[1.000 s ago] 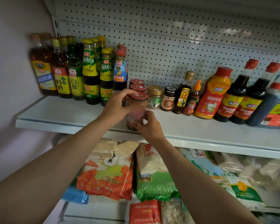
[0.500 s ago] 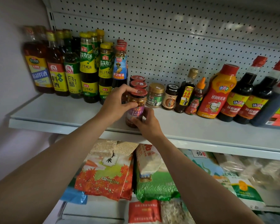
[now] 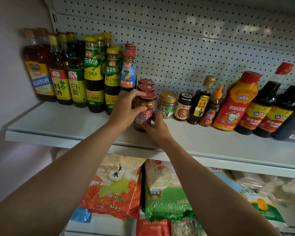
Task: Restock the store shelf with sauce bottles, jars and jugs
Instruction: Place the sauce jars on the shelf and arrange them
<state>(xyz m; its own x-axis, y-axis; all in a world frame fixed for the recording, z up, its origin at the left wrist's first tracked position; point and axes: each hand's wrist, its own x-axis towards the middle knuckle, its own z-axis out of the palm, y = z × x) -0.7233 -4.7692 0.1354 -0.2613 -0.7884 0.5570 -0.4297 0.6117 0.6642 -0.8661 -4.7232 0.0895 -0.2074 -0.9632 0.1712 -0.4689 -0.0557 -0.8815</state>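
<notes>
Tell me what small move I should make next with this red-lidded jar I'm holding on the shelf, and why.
Probably slide the jar straight back until it sits just ahead of the two matching red-lidded jars, then let go. The left hand grips its upper part and the right hand its base, so it is not yet released, and its base stands forward of the neighbouring gold-lidded jar.

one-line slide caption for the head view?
Both hands, left and right, set a red-lidded sauce jar on the shelf among bottles.
</notes>
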